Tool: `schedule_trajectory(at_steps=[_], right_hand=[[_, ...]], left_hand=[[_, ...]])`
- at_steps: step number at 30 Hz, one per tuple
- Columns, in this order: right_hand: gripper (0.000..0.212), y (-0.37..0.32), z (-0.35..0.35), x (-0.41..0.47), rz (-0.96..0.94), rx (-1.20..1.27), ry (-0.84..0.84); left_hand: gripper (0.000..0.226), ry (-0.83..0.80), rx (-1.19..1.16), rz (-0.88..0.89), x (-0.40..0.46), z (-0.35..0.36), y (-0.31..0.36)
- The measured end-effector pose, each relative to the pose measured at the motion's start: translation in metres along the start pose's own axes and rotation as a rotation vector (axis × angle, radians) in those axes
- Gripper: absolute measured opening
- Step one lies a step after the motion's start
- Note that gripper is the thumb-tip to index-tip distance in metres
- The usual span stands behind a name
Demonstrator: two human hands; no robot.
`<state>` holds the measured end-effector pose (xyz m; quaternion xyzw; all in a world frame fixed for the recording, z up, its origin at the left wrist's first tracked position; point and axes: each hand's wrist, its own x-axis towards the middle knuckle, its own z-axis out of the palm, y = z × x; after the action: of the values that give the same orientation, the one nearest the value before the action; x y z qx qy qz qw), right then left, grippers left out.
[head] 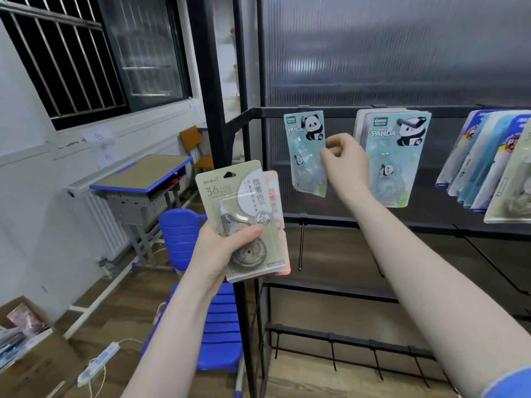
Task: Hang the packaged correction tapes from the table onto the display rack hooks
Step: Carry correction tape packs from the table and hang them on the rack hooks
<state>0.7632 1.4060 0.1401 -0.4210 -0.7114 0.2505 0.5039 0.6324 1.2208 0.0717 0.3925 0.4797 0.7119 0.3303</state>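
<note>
Behind the black rack (373,110), both hands grip packs: right hand (343,158) a hooked panda pack (306,153), left hand (221,248) beige packs (238,202).

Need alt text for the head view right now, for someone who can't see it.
The right hand pinches the edge of a panda correction tape pack hanging on the display rack. The left hand holds beige correction tape packs lower left; more packs hang to the right.

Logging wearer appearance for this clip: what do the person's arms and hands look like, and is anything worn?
Both forearms are bare. The left hand and right hand wear no gloves, and no rings or watch show. Only a blue sleeve edge appears on the right arm, near the frame's lower right corner.
</note>
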Motion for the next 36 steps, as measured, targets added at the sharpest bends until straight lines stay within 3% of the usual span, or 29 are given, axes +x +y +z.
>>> schedule_trajectory(at_steps=[3,5,9,13,16,24,29,36], right_hand=[[0.026,-0.001,-0.007,-0.018,-0.13,0.039,0.075],[0.018,-0.003,-0.014,-0.032,-0.197,0.142,0.041],[0.018,-0.009,-0.026,-0.055,-0.145,0.491,-0.302],[0.012,-0.009,-0.035,-0.064,-0.112,0.493,-0.475],[0.016,-0.006,-0.04,-0.062,-0.077,0.45,-0.448],[0.015,-0.03,-0.06,-0.032,-0.308,0.391,-0.113],[0.019,-0.054,-0.055,-0.015,-0.402,0.343,-0.09],[0.015,-0.046,-0.033,0.002,-0.361,0.24,-0.064]], left_hand=[[0.049,-0.015,-0.002,0.007,0.001,0.003,-0.004],[0.048,-0.017,-0.016,0.008,0.002,0.006,-0.008],[0.046,-0.054,-0.035,-0.001,0.001,0.017,-0.012],[0.042,-0.088,-0.049,0.012,0.0,0.028,-0.013],[0.043,-0.054,-0.09,0.006,-0.001,0.035,-0.014],[0.038,0.085,-0.193,0.009,-0.003,0.027,-0.004],[0.033,0.069,-0.109,0.033,-0.005,0.023,-0.003],[0.043,0.052,-0.002,0.078,-0.001,0.017,0.002]])
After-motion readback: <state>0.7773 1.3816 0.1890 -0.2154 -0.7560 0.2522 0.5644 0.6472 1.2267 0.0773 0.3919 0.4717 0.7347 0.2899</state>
